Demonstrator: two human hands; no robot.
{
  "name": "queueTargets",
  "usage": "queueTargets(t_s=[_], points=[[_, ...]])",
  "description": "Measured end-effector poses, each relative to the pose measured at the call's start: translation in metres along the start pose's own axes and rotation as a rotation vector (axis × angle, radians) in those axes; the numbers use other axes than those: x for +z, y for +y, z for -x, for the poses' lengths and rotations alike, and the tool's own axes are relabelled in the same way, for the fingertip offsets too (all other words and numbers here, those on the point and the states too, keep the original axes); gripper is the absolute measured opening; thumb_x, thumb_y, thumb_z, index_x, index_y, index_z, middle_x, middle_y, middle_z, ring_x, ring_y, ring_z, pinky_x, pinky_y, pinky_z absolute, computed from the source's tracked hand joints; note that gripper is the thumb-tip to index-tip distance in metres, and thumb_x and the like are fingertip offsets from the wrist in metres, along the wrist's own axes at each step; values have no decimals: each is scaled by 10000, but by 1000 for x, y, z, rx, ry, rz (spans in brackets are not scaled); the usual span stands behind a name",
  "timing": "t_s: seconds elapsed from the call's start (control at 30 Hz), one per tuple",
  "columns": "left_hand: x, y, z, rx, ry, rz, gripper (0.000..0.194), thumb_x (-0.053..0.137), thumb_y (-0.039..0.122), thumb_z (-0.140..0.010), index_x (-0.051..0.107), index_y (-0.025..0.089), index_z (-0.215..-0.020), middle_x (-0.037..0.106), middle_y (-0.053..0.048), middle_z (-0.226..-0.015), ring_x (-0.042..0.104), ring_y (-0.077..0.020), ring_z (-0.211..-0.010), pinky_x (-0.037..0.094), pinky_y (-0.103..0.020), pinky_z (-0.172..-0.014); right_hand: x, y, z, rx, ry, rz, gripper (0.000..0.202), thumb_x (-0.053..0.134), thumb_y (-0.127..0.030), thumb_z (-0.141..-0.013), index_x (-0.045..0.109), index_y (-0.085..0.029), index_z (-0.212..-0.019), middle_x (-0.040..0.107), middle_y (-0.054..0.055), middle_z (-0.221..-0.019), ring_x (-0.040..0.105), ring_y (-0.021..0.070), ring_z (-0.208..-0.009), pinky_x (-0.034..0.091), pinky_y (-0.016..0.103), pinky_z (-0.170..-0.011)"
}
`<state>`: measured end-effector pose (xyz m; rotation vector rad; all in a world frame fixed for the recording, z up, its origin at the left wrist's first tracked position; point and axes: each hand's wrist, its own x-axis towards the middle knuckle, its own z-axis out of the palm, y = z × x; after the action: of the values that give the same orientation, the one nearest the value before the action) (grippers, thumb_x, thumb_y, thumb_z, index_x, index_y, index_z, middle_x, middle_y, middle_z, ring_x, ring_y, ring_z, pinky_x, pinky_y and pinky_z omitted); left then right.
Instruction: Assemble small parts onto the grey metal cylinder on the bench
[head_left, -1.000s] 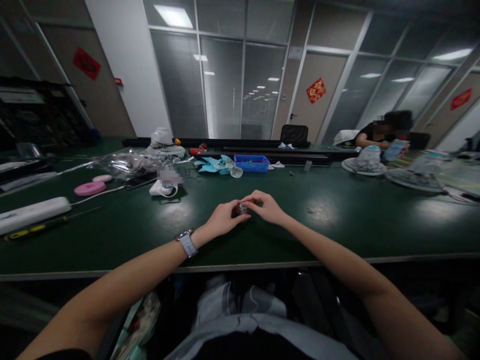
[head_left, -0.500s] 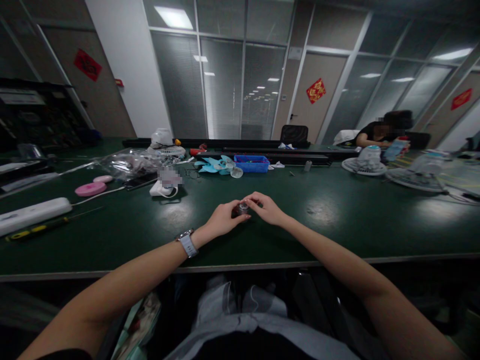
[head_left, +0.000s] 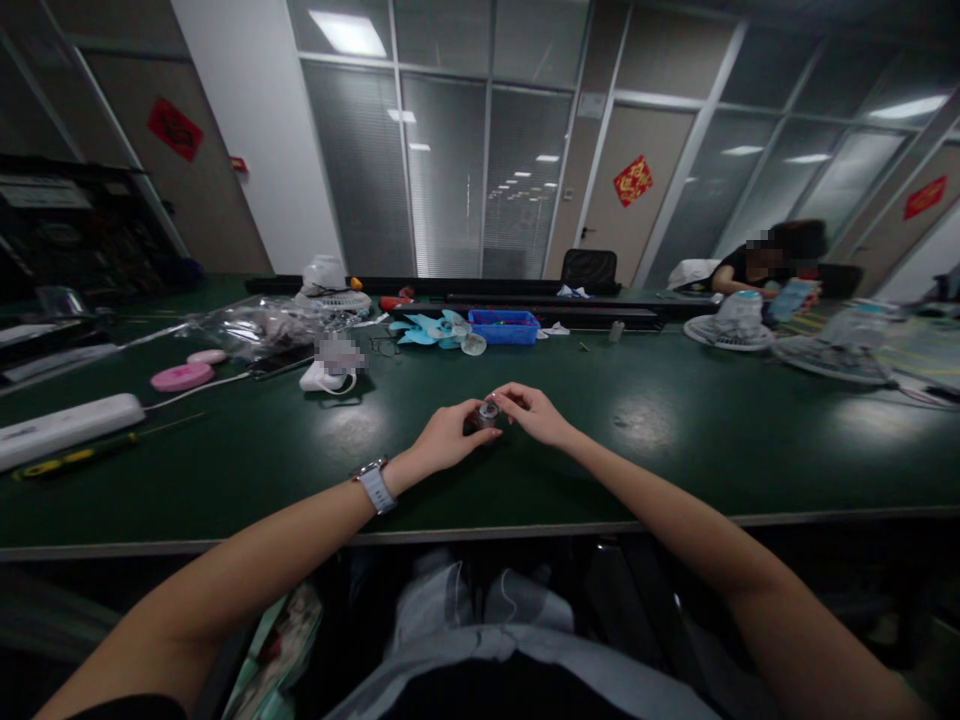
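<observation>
A small round metallic part (head_left: 489,413), dark in its centre with a paler rim, is held just above the green table in front of me. My left hand (head_left: 454,435) curls around its left and near sides, thumb along the front. At its upper right edge, my right hand (head_left: 532,415) has bent fingers and thumb pinched together at the rim. Anything tiny between those right fingertips is too small to make out. A watch with a pale strap (head_left: 375,487) is on my left wrist.
On the green table (head_left: 570,490) lie a blue bin (head_left: 504,328), light-blue fan blades (head_left: 435,330), a white power strip (head_left: 71,428), a yellow-black screwdriver (head_left: 75,457) and a pink round object (head_left: 181,377). Fan parts (head_left: 739,325) stand right, near another person (head_left: 757,268).
My right fingertips have shifted slightly off the top of the metallic part, so more of its upper face shows. My left hand stays in place.
</observation>
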<state>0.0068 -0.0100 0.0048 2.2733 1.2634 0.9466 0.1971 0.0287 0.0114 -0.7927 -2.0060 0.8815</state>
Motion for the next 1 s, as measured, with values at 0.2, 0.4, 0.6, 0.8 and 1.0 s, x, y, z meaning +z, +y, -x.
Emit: queueTargets(t_s=[0.2,0.4,0.6,0.8,1.0], points=[[1,-3,-1,6,-8,19,406,618,475,-790,610,184,-1073,702,-38,-887,650,-180,-752,478,-268,-648,-2,-7,2,-41,-23,157,334,597,-443,-833,711,-173,-992,621,38,-832,499,104,-640,397,241,-582],[1,-2,-1,-1,-6,9,397,616,496,-784,615,190,-1037,700,-33,-856,647,-181,-736,473,-267,-629,1,-10,1,-47,29,191,306,616,-432,-819,721,-168,-933,616,33,-790,490,103,-621,394,241,-572],[-1,1,-1,-9,-5,13,454,621,513,-774,611,198,-1101,706,-40,-902,652,-186,-771,480,-274,-663,-18,6,-6,-96,102,188,320,571,-452,-849,709,-201,-992,634,43,-881,542,135,-726,437,275,-665],[-2,2,-1,-8,-6,11,438,633,499,-769,623,203,-1092,711,-40,-912,656,-186,-780,486,-275,-680,-51,38,-3,-44,-164,401,291,637,-463,-804,739,-260,-986,554,62,-971,536,188,-916,432,374,-873],[0,2,0,-22,-7,13,431,629,482,-777,614,202,-1104,710,-44,-915,659,-188,-788,494,-272,-675,-54,42,0,36,-292,579,269,639,-537,-776,722,-396,-989,499,44,-1312,385,331,-1217,244,617,-1001]])
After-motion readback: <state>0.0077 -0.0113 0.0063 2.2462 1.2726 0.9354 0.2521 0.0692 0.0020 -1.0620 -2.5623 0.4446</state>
